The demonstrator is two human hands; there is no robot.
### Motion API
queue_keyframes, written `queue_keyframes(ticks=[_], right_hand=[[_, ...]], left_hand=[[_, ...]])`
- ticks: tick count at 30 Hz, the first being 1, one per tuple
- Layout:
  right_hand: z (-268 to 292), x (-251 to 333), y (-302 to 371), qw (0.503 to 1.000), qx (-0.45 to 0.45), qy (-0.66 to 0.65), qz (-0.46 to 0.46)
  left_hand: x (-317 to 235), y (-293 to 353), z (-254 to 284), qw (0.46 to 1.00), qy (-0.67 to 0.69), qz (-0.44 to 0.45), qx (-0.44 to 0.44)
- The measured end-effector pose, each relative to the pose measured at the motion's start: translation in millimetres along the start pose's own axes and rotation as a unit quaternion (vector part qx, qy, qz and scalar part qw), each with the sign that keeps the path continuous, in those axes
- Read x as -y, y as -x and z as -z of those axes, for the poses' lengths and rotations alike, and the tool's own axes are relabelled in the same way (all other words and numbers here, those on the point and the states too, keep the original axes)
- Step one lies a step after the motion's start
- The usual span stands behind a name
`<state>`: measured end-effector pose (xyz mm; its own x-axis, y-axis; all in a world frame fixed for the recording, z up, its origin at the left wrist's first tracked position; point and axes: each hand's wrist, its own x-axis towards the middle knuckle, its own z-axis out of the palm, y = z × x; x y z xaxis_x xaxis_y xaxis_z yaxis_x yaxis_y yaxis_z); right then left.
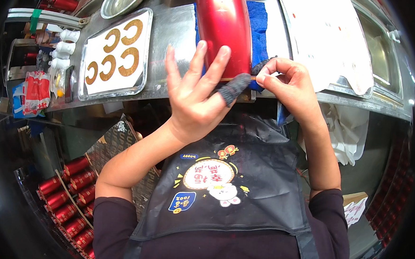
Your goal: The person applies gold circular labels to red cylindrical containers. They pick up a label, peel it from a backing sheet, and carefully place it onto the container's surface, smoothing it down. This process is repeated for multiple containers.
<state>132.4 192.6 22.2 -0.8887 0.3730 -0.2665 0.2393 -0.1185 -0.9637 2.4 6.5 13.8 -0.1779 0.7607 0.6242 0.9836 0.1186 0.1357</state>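
A glossy red metal-looking vessel (225, 33) lies on a blue cloth (257, 23), its narrower end toward me. A thin gold strip (253, 78) runs along that near end. My left hand (195, 93) has its fingers spread over the vessel's left side. Its thumb, in a dark knitted finger sleeve, presses on the near edge by the strip. My right hand (289, 82) is closed in a pinch at the strip's right end, just off the vessel. Dark knit also covers one right fingertip. Whatever lies behind the thumb is hidden.
To the left, a clear tray (143, 71) holds a white sheet with several gold C-shaped pieces (107, 68). Beyond it stands a metal bowl (122, 0). White sheeting (327, 37) covers the bench's right side. Several red vessels (64, 213) are stacked low at left.
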Motion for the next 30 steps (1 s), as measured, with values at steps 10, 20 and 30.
queue_keyframes(ticks=[10,20,30], right_hand=[[-8,6,5,0.999,0.002,0.03,0.013],[-3,13,10,0.998,-0.027,0.054,0.006],[1,-5,0,0.998,-0.005,0.061,0.03]], left_hand=[[11,16,-4,0.971,0.176,0.156,-0.032],[15,43,1,0.99,0.114,0.086,0.019],[9,10,8,1.0,0.015,0.002,0.02]])
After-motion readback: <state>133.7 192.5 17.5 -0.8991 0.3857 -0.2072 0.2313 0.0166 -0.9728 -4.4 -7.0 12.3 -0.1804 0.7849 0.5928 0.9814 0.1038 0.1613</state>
